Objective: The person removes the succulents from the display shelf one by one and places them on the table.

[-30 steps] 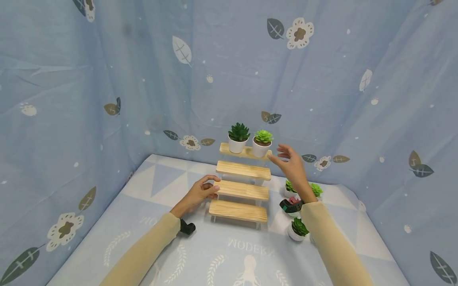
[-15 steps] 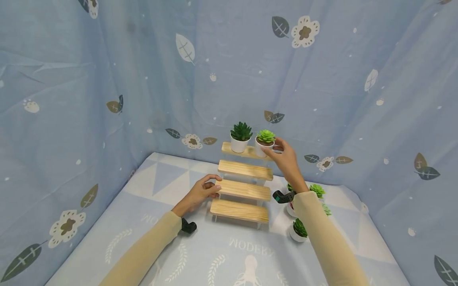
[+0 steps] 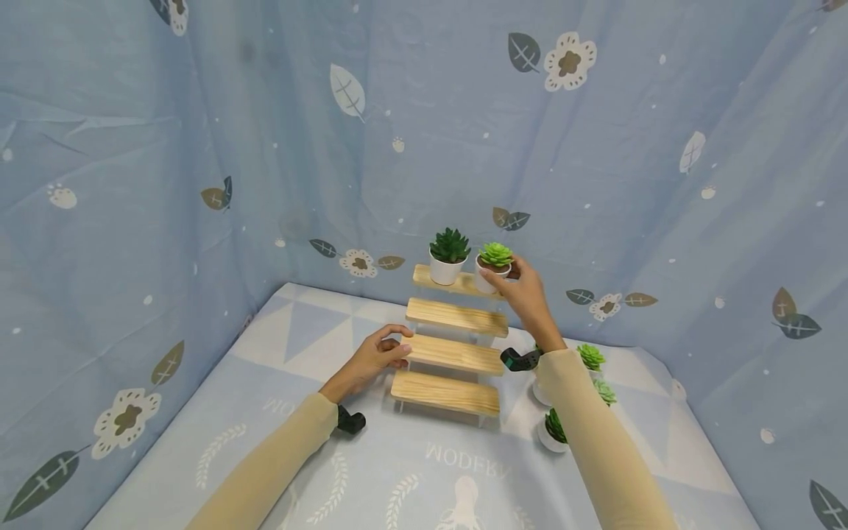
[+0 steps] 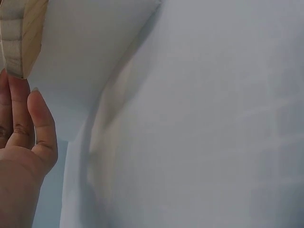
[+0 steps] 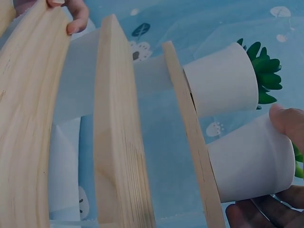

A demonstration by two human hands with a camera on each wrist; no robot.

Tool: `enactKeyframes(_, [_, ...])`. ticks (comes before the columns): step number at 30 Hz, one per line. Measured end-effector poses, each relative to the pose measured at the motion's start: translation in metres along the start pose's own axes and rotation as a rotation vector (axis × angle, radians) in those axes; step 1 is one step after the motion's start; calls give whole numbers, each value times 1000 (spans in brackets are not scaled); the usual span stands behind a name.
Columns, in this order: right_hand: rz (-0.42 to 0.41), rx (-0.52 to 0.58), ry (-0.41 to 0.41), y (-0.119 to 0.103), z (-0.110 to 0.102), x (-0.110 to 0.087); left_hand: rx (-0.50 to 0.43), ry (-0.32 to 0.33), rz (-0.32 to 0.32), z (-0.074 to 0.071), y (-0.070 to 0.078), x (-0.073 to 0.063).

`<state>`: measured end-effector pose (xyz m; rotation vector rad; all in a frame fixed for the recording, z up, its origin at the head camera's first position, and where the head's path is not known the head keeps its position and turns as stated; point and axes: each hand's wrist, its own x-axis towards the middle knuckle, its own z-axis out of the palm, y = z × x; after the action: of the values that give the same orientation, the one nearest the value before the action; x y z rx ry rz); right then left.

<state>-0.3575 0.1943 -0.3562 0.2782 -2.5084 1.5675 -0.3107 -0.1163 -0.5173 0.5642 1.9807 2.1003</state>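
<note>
A four-step wooden plant stand (image 3: 453, 315) with pale planks stands on the cloth-covered table. My left hand (image 3: 369, 359) holds the left end of its second plank from the bottom, thumb and fingers about the plank's end. On the top plank a white pot with a bright green succulent (image 3: 495, 255) stands at the right. My right hand (image 3: 528, 298) grips that pot, thumb on the near side and fingers behind. In the right wrist view the white pot (image 5: 251, 161) sits upright on the plank. Left of it stands a dark green succulent (image 3: 449, 246) in another white pot, untouched.
Right of the stand, several potted succulents, including a dark green one (image 3: 553, 428) and a light green one (image 3: 591, 358), stand partly hidden behind my right forearm. Patterned blue curtains (image 3: 424, 147) close in the back and sides. The table cloth (image 3: 318, 456) has printed lettering.
My right hand has moved left from beside the top plank and now grips the bright green succulent's pot. My left hand keeps its place on the plank end. The view has shifted slightly.
</note>
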Motion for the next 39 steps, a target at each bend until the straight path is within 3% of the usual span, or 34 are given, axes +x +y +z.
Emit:
enactKeyframes(17, [10,29,-32,2,-2,3,12,-3,-5,-1,0,-2])
enactKeyframes(24, [2,20,-3,1,-4,0,11,3,-3,-1,0,-1])
enactKeyframes(39, [-19,-55,18,-6,-16,-20,1,11,-6,1,-1,-1])
